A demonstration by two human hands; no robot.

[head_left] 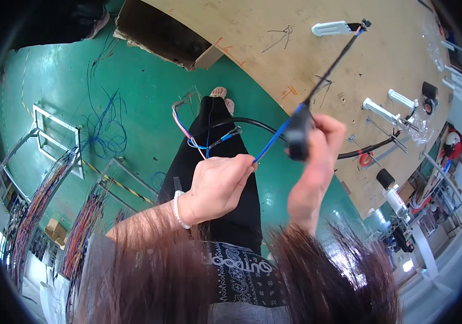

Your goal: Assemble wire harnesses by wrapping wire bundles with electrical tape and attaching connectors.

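My left hand (217,186), a beaded bracelet on its wrist, pinches a bundle of blue wires (272,143) over my lap. Loose pink, white and blue wire ends (179,121) stick out beyond its fingers. My right hand (320,162) is closed around a roll of black tape (297,143), blurred by motion, right beside the bundle. From the roll upward, the bundle is wrapped in black (331,69) and runs taut to a white holder (331,28) on the board. A thick black cable (247,121) passes behind my hands.
The wooden board (263,54) carries more white holders (380,112), another black tape roll (430,97) and metal pegs. An open cardboard box (161,35) stands at the far left of it. Racks hung with wires (42,189) stand at left. Another person's leg shows at upper left.
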